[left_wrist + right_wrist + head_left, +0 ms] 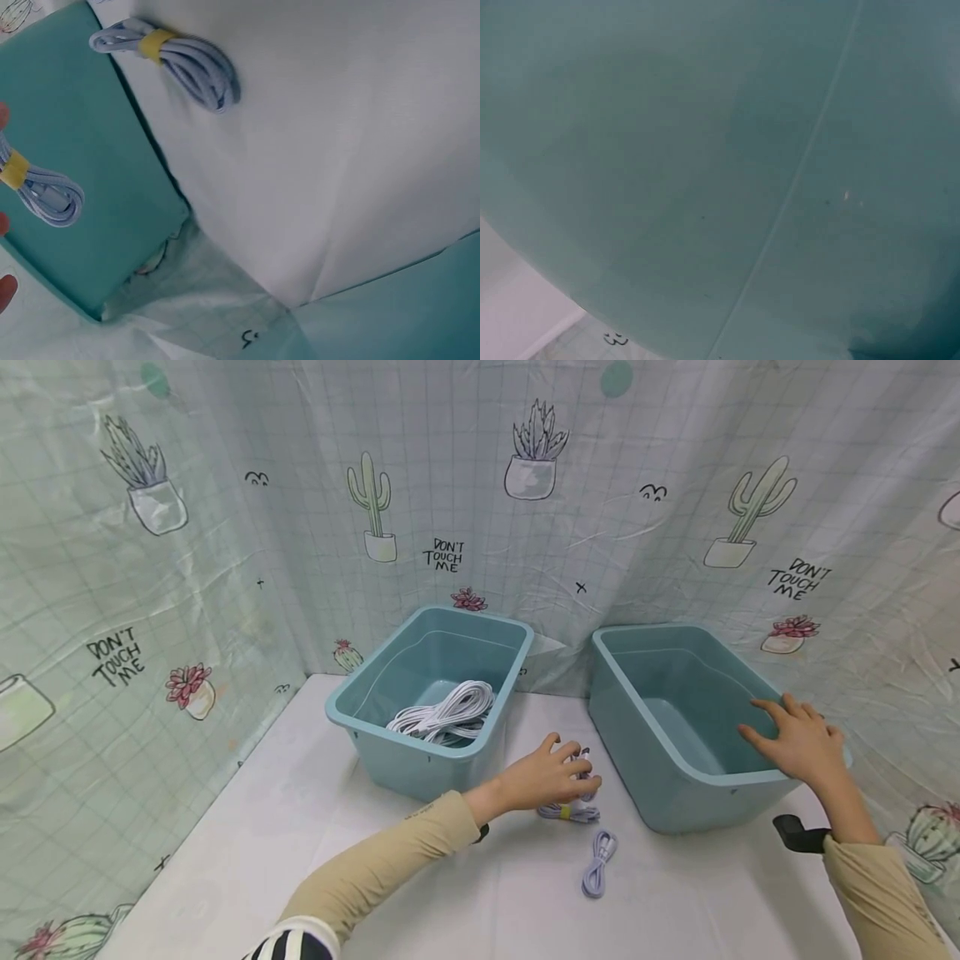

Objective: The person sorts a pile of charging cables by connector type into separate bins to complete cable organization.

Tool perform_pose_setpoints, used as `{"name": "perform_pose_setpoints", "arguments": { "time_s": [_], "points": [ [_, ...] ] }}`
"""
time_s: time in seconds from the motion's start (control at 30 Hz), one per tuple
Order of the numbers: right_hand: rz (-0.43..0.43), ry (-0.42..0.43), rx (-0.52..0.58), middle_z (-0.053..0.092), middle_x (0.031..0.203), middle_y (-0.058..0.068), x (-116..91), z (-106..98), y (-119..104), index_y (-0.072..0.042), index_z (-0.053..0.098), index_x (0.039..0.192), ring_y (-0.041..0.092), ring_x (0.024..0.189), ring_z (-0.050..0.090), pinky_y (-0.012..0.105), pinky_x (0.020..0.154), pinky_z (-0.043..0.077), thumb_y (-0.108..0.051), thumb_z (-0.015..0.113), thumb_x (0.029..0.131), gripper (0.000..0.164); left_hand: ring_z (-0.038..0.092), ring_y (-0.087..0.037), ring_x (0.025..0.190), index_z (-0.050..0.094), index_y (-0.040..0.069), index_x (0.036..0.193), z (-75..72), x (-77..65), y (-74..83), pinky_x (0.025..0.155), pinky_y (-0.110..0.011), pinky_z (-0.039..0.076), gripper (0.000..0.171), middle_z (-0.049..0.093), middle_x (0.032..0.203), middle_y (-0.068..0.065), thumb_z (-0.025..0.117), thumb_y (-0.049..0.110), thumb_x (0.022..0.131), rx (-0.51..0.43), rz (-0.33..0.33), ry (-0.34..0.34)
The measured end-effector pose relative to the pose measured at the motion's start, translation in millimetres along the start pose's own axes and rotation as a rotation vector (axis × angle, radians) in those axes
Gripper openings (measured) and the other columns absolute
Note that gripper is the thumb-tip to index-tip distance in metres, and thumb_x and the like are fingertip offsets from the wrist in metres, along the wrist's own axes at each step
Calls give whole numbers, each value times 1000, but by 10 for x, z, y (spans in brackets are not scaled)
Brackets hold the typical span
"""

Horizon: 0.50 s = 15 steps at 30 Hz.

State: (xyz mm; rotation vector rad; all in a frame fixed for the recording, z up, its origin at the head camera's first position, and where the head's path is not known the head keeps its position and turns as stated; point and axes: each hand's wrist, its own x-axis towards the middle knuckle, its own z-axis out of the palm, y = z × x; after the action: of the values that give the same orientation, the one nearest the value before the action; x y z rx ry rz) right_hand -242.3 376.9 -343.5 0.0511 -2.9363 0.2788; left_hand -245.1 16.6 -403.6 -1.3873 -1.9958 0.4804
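Head: left bin (420,774) at ten o'clock from the left hand (553,775), right bin (697,806) at two, right hand (806,739) spread at its rim. Left wrist: left hand pinches a banded cable (54,198), nine o'clock in view. Right wrist: teal wall (667,172).

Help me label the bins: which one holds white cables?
The left bin: white cables lie heaped inside it, while the right bin, by the right hand, shows none.

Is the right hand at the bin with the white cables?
No, the right hand is at the right bin; the white cables lie in the left bin.
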Motion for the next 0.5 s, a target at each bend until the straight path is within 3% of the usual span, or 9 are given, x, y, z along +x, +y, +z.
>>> {"name": "perform_pose_setpoints", "arguments": {
  "time_s": [0.3,0.5],
  "points": [
    [6,-8,2,16,136,38,-7,-11,-2,0,34,132,60,118,16,72,80,18,-52,40,88,68,49,-14,106,49,31,116,-92,82,-98,90,-35,40,30,54,107,7,52,38,87,-42,-50,105],
    [7,-6,-3,16,137,37,4,0,13,-1,34,132,60,119,16,72,80,18,-52,40,88,68,50,-14,99,50,30,118,-163,139,-150,87,-33,40,31,53,104,4,50,39,88,-55,-47,154]
  ]
}}
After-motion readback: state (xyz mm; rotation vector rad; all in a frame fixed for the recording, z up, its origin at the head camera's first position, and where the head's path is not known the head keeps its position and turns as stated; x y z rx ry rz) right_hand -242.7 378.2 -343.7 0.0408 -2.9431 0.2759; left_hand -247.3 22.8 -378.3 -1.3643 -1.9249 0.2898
